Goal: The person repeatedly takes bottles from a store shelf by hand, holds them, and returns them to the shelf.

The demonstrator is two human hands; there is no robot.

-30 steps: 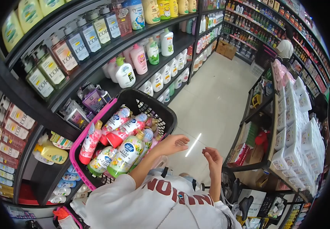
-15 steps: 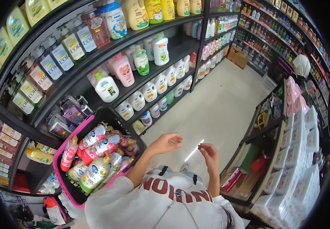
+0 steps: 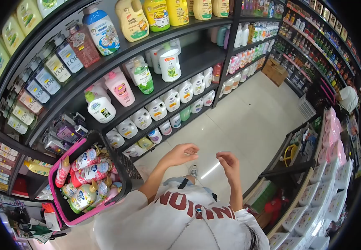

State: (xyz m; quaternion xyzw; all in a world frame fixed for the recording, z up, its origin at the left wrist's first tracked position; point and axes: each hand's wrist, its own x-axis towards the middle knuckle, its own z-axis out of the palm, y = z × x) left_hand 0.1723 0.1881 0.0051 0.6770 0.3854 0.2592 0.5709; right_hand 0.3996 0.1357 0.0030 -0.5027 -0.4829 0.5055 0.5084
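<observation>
The black plastic shopping basket with a pink rim [image 3: 59,196] hangs at the person's left side, carried on the left arm, and is packed with pump bottles and refill pouches in pink, green and white [image 3: 84,177], most lying on their sides, labels up, piled to the rim. Both hands are raised in front of the chest over the pale tiled aisle floor [image 3: 247,121]: the left hand [image 3: 182,153] is loosely open with the fingers curled and holds nothing, and the right hand [image 3: 229,163] is likewise empty, fingers bent inward, near the left but apart from it. To judge from this, the step in hand is a pause between picks while facing the shelves; a further reach would call for stretching well forward, since the nearest goods, white jugs on the low black shelf [image 3: 157,109], stand well apart from either hand. Beyond them rise tiers of shampoo and wash bottles [image 3: 118,85].
</observation>
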